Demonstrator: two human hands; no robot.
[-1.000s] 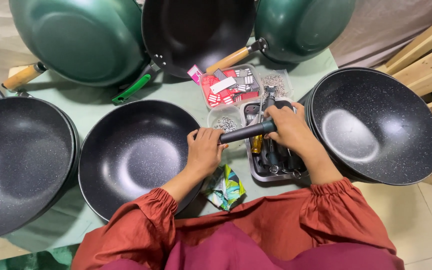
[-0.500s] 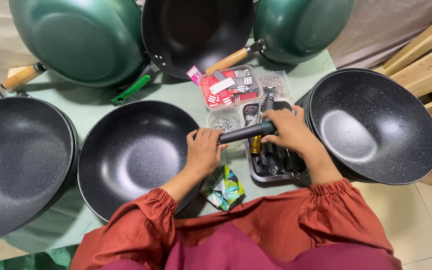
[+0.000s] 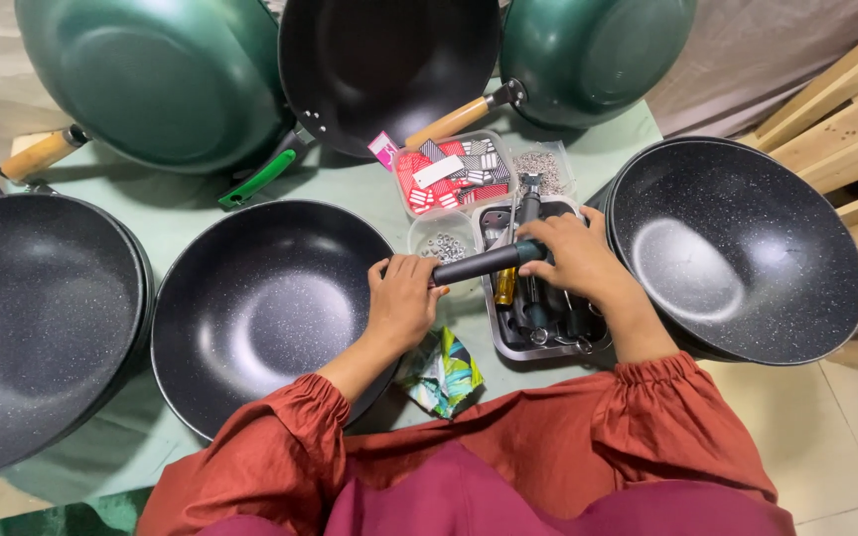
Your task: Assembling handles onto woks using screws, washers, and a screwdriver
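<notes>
1. A dark handle (image 3: 484, 263) is being held level above the worktop (image 3: 191, 203), between the middle black wok (image 3: 265, 308) and the metal tray (image 3: 548, 342). It is lying just off that wok's right rim.
2. The left hand (image 3: 404, 298) is being closed around the handle's near end, at the wok's rim. The right hand (image 3: 578, 260) is being clenched over the far end, where a teal collar is showing.
3. The handle is being judged as light, stiff and smooth, so a firm wrap around the shaft is being favoured over a fingertip pinch.
4. The wok is being judged as heavy and rigid, with a slick speckled coating. It is probably best steadied by its rim, since no handle is being seen on it.
5. Whether the handle is touching a bracket on the wok is being hidden by the left hand.
6. The tools in the tray are being partly covered by the right hand and wrist. Only dark shafts and a yellowish piece are being made out.
7. The small clear tub (image 3: 444, 241) of screws is being partly hidden behind the handle.
8. The red and white cards in the tray (image 3: 454, 174) behind are too small to be read.
9. The woks at the left (image 3: 37, 328), right (image 3: 737, 248) and top are being cut off by the frame edges.
</notes>
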